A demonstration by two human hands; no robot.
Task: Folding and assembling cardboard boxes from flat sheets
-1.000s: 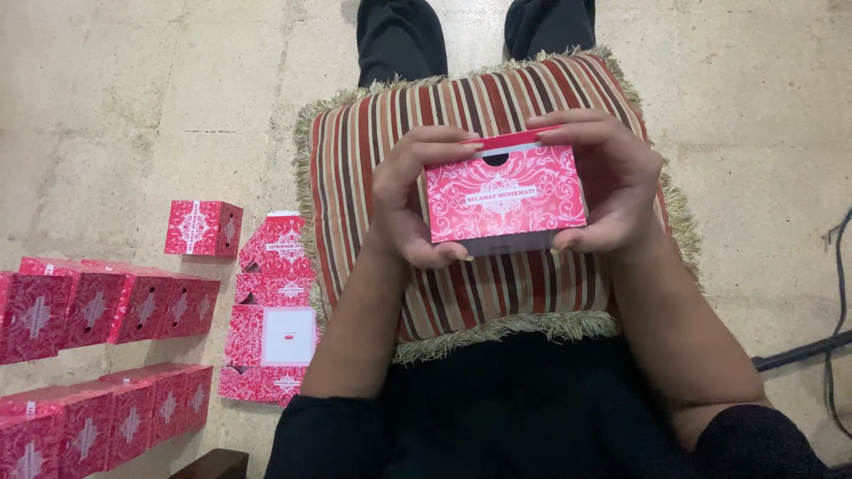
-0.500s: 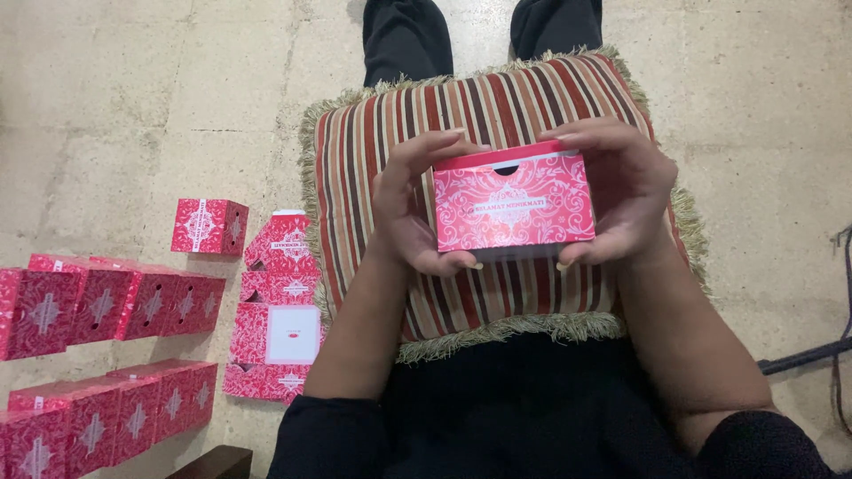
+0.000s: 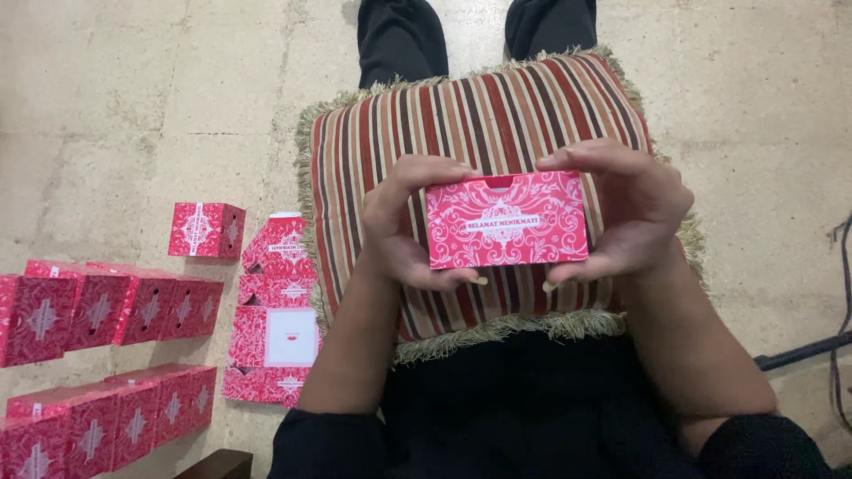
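I hold a small pink-red patterned cardboard box (image 3: 506,219) upright over a striped cushion (image 3: 461,115) that lies on my lap. My left hand (image 3: 404,226) grips the box's left end, fingers curled over its top edge. My right hand (image 3: 626,213) clasps the right end the same way, thumb underneath. The box's lid is closed flat, and its white ornamental face is turned toward me.
On the stone floor at left stand two rows of several finished pink boxes (image 3: 106,306), one single box (image 3: 206,229) apart from them, and a stack of flat unfolded box blanks (image 3: 275,328). A dark cable (image 3: 839,293) runs along the right edge.
The red top flap that stood up a second ago is now folded down, so the box is closed. Both hands kept hold and tilted the box's face toward me.
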